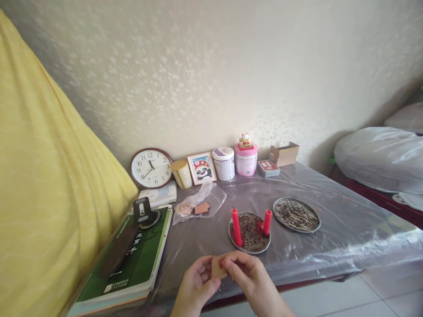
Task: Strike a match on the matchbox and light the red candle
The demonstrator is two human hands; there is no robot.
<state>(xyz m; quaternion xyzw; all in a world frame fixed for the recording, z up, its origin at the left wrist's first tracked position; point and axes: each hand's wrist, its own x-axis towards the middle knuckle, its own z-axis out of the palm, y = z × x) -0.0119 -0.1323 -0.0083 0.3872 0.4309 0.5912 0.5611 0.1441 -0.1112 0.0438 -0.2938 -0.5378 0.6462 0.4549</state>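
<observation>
A small tan cardboard matchbox (pixel 218 267) is held low in front of me, near the table's front edge. My left hand (pixel 199 281) has its fingers and thumb closed around the left end. At the other end, my right hand (pixel 248 278) pinches with thumb and forefinger; whether a match is also in that pinch is hidden. Just beyond my hands is a round metal plate (pixel 251 252) with dark residue. Two unlit red candles stand on it: a taller one (pixel 236 228) at left and a shorter one (pixel 267 222) at right.
Right of the candles lies a round tray (pixel 320 226) of used and pale matchsticks. A plastic bag (pixel 211 187) holds more small boxes. Green books (pixel 145 246) lie left. A clock (pixel 151 168), tins (pixel 246 163), framed picture (pixel 201 168) and open carton (pixel 284 155) line the wall.
</observation>
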